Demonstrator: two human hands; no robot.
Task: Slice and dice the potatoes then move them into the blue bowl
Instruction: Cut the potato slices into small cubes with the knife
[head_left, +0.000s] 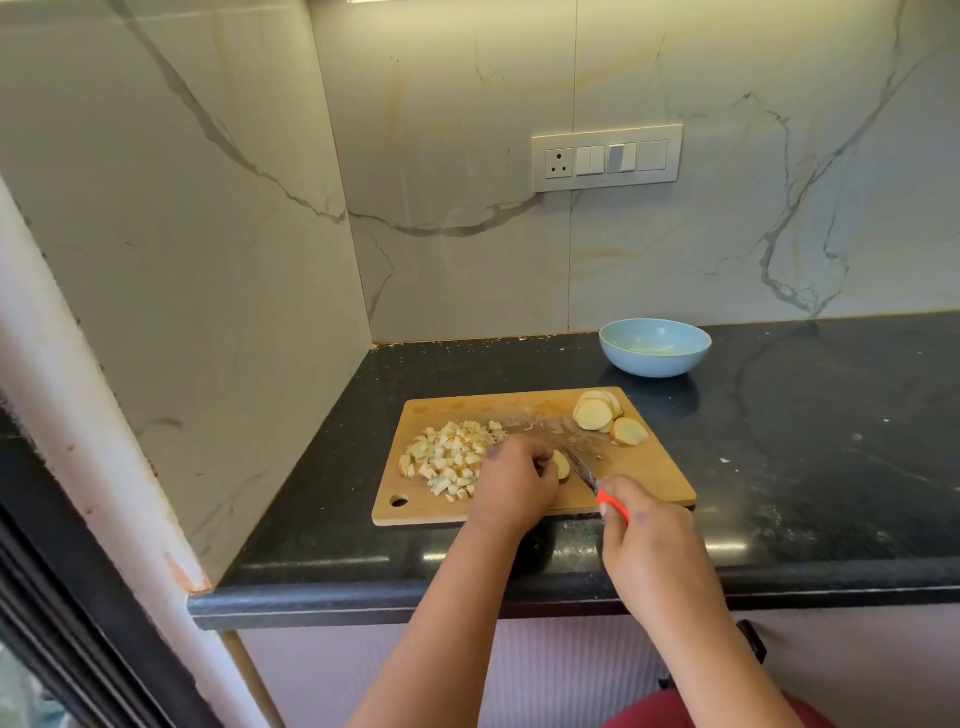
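Potatoes are found in three lots on the wooden cutting board, which lies on the black countertop near its front edge. Diced potato is heaped toward the board's left edge, a fanned stack of potato slices is set at its far right corner, and one potato piece is pinned at the middle under the left hand, whose fingers are curled down onto it. The knife is gripped by its orange handle in the right hand, fingers wrapped tight around it, and the blade is laid just beside the held piece (contact between edge and potato cannot be made out). No brand or readable writing is seen anywhere. The blue bowl is placed beyond the board's far edge, near the marbled wall; nothing but a pale sheen is seen inside it.
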